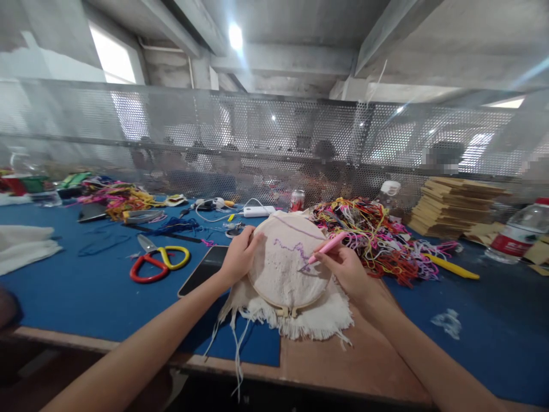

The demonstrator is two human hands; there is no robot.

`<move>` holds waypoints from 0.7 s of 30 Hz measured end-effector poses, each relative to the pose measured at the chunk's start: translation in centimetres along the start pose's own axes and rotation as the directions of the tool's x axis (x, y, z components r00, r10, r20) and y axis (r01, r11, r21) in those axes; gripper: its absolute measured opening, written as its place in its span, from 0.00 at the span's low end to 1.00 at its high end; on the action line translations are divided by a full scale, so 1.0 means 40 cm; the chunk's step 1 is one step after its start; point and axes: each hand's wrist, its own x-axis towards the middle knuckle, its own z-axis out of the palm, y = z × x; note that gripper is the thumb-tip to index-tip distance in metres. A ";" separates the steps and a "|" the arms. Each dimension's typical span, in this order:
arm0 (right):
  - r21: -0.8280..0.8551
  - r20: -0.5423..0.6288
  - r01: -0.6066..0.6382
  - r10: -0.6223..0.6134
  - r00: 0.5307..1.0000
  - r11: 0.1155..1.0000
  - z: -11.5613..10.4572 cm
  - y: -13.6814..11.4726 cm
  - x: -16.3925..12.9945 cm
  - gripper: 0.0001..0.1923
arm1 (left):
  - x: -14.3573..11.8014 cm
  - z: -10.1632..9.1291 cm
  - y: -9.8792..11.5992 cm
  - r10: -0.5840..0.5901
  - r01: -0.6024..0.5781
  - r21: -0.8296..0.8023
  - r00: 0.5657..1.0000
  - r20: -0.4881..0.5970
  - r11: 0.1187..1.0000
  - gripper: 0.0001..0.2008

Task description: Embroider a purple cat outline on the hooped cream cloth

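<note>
A round embroidery hoop (270, 303) with cream cloth (274, 274) stretched in it stands tilted at the table's front edge, its clamp at the bottom. My left hand (241, 254) grips the hoop's left rim, its thumb on top and the other fingers hidden behind. In my right hand (343, 264) is a pink punch needle pen (328, 247), its tip at the cloth near the end of a wavy purple yarn line (295, 247). A strand of purple yarn (295, 226) crosses the upper part of the hoop. Frayed cloth edges hang below the clamp.
Red and yellow scissors (160, 260) and a dark phone (203, 270) lie to the left. A tangled yarn pile (377, 234), a yellow-handled tool (452, 266), a water bottle (517, 232) and stacked brown cardboard (454, 206) are on the right. A perforated metal screen (257, 131) stands behind.
</note>
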 end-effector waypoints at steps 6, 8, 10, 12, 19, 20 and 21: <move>-0.152 0.060 0.033 -0.024 0.998 0.988 0.034 -0.001 -0.018 0.09 | -0.005 -0.003 0.007 -0.005 0.005 0.003 1.000 -0.012 1.000 0.14; -0.184 0.103 0.060 -0.042 0.994 0.981 0.047 -0.006 -0.025 0.09 | -0.006 -0.004 0.009 0.001 -0.001 0.000 1.000 -0.014 1.000 0.14; -0.185 0.115 0.067 -0.046 0.992 0.981 0.053 -0.011 -0.027 0.09 | -0.006 -0.005 0.010 0.013 -0.013 0.000 1.000 -0.013 1.000 0.14; -0.184 0.087 0.048 -0.033 0.996 0.982 0.050 -0.015 -0.025 0.10 | -0.006 -0.006 0.011 0.026 -0.026 0.002 1.000 -0.013 1.000 0.14; -0.103 -0.050 0.050 -0.055 0.997 0.993 0.017 -0.022 -0.007 0.15 | -0.005 -0.006 0.012 0.026 -0.026 0.016 1.000 -0.010 1.000 0.14; -0.094 -0.059 0.055 -0.061 0.996 0.994 0.015 -0.022 -0.006 0.14 | -0.005 -0.006 0.012 0.027 -0.027 0.019 1.000 -0.010 0.999 0.14; -0.086 -0.065 0.058 -0.064 0.996 0.995 0.014 -0.021 -0.006 0.14 | -0.004 -0.006 0.011 0.029 -0.029 0.022 1.000 -0.010 0.999 0.14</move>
